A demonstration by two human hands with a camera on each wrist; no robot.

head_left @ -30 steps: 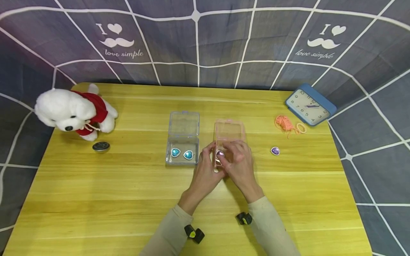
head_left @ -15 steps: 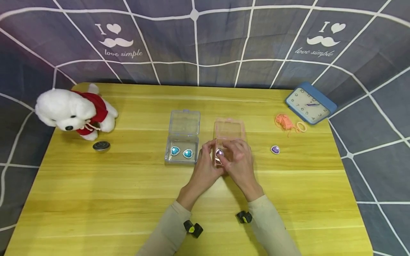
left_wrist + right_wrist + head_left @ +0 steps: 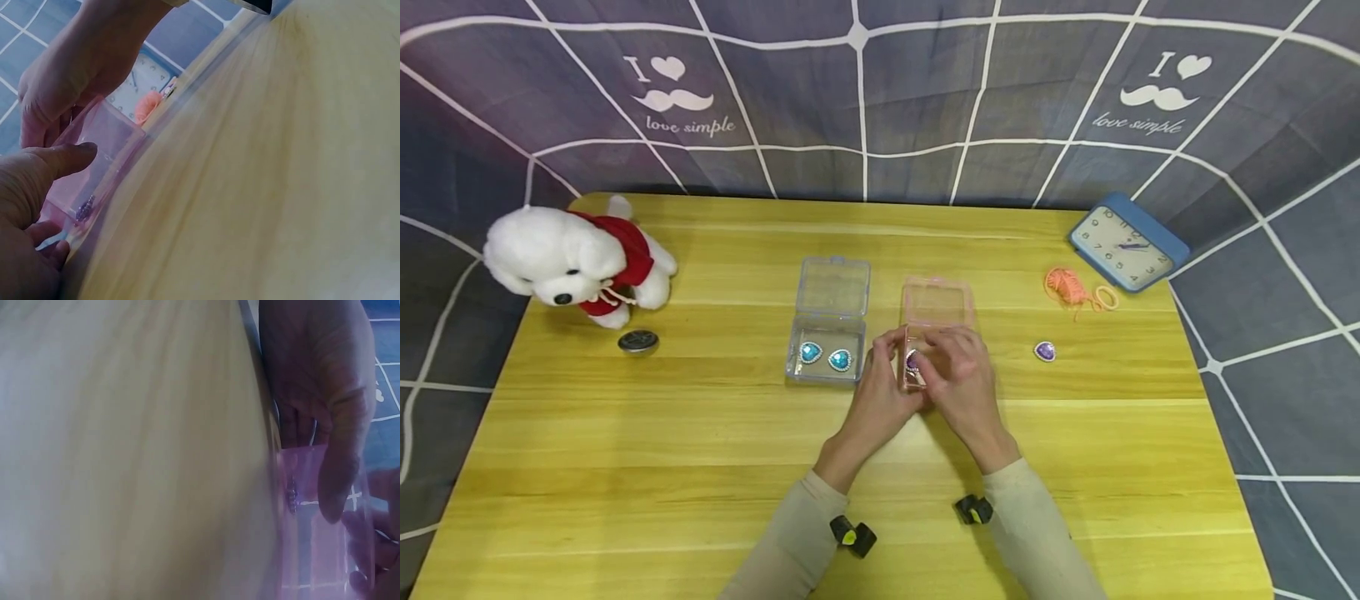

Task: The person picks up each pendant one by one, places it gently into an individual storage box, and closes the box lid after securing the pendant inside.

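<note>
A clear pink box [image 3: 937, 302] with its lid raised stands on the table. My left hand [image 3: 880, 392] grips it from the left; the left thumb [image 3: 69, 159] lies along the near wall. Low inside, near the left side, is a purple heart-shaped gem [image 3: 912, 361] with a silvery rim, also visible through the pink wall as a small purple piece [image 3: 85, 208]. Over the box's right part, my right hand [image 3: 958, 383] has bent fingers, thumb beside the gem. Whether those fingers pinch anything is hidden. Another purple gem [image 3: 1044, 351] lies on the table to the right.
Left of the hands an open clear bluish box [image 3: 832, 287] contains two blue heart gems [image 3: 810, 352]. Farther out are a white plush dog [image 3: 553, 254], a dark oval object [image 3: 638, 341], orange yarn [image 3: 1066, 286], a pale ring [image 3: 1106, 297] and a blue clock [image 3: 1127, 243].
The right thumb has shifted slightly right, and the gem in the pink box shows darker beside it. The left hand keeps its grip on the box.
</note>
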